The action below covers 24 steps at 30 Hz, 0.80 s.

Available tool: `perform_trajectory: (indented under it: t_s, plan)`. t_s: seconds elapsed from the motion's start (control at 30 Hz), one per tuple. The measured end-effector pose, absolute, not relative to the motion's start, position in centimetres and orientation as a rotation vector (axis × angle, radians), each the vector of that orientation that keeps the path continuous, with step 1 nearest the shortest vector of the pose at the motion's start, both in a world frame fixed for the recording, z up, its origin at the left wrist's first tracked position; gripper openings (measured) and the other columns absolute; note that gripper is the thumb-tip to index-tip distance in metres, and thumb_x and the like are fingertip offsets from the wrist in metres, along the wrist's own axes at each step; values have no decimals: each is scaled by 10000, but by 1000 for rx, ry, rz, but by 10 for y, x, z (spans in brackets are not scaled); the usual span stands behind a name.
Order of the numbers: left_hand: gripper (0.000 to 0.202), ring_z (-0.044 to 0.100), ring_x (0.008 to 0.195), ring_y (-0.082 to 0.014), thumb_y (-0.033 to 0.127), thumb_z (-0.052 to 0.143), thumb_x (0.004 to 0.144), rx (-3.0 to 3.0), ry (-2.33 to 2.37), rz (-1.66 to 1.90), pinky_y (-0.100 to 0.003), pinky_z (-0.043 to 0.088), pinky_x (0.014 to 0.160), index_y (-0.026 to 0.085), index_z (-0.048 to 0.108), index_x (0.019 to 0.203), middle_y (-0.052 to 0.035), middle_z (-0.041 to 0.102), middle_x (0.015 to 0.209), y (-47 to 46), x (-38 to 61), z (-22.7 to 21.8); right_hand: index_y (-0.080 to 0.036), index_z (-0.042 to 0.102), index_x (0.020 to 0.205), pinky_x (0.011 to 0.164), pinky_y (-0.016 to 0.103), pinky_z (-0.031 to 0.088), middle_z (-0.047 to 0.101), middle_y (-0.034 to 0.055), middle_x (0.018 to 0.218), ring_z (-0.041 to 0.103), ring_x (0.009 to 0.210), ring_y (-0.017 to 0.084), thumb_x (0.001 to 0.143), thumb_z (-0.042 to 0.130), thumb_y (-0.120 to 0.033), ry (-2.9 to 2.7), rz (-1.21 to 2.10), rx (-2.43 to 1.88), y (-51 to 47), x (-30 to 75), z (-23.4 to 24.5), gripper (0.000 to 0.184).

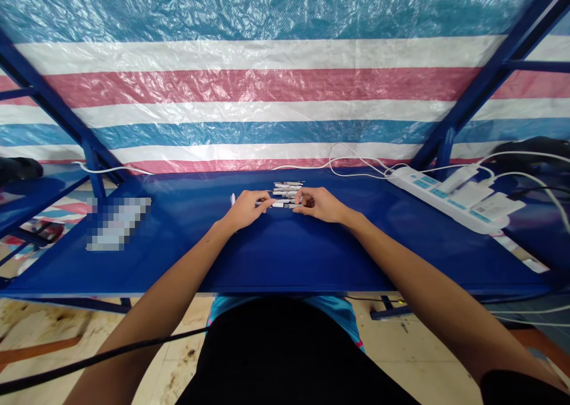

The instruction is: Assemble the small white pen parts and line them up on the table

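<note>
Between my two hands a slim white pen [278,204] with a greyish end lies roughly level, just above or on the blue table. My left hand [247,209] pinches its left end between thumb and fingers. The thumb and fingertips of my right hand [321,204] close on its right end. Just beyond it, several similar white and grey pens [287,186] lie side by side in a loose stack, partly hidden by my fingers. Another white pen [233,199] shows beyond the left hand, mostly covered by it.
On the blue table [294,256], a blurred-out flat pale item [118,224] lies at the left. A white power strip [439,198] with plugged-in adapters sits at the right, its white cables [351,161] running along the back. Blue metal posts and a striped sheet [267,87] stand behind.
</note>
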<state>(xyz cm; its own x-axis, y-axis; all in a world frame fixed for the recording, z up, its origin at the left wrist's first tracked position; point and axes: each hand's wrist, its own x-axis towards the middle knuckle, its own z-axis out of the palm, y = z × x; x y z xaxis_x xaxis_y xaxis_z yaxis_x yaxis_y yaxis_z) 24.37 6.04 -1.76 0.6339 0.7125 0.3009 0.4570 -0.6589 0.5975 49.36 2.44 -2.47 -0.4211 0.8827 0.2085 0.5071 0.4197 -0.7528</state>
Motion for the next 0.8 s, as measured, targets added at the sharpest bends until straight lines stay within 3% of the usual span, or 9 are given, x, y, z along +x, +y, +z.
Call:
perform_trajectory:
  t_s: [0.33,0.8]
  plan:
    - [292,669,718,-209,465,586,920,2377,934,761,-298,512,720,209,640,790,-20,712,750,63,244,-18,-221,569,833,634,282,390,579,-28,635,504,587,147,834,690,-453,-2115,771,-1182,24,495,-23,262]
    - [149,701,844,-230,359,678,877,2390,933,784,-333,551,835,212,674,853,-37,751,882,66,242,-21,-209,645,866,623,282,417,663,-5,664,563,594,153,825,718,-398,-2168,764,-1321,25,516,-13,207]
